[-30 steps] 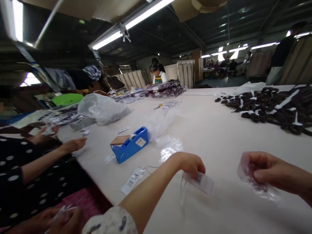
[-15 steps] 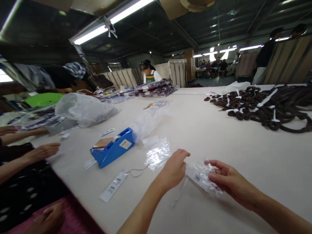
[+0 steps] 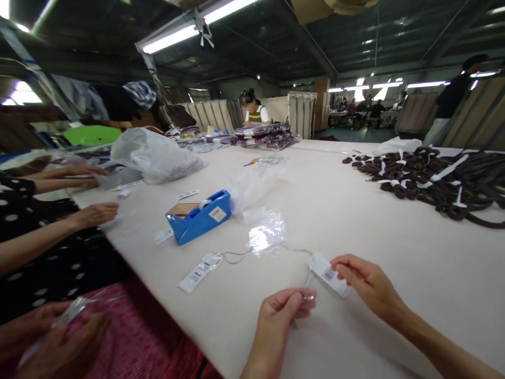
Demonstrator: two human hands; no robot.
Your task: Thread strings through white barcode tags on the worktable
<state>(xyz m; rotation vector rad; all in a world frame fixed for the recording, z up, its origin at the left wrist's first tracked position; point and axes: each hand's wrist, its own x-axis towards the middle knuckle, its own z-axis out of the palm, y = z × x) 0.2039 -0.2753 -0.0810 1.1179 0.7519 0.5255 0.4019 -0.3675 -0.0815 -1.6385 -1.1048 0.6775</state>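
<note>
A wide white desk [image 3: 355, 221] is filling the frame — low centre, the right hand [image 3: 365, 281] is pinching a barcode tag [image 3: 329, 273] steady while the left hand [image 3: 282, 310] is gripping its string.

A tag [image 3: 329, 274] is held by the right hand [image 3: 365, 281], just right of the left hand [image 3: 282, 310]. A tape dispenser [image 3: 199, 216] is set beyond-left of both; belts [image 3: 430, 176] are piled far beyond-right, all on the table [image 3: 335, 210].

Open: bare surface [image 3: 339, 210] ahead, centre.
Blocked left: tape dispenser [image 3: 199, 217], plastic sleeve [image 3: 266, 234].
Blocked far right: dark loops [image 3: 430, 176].
</note>
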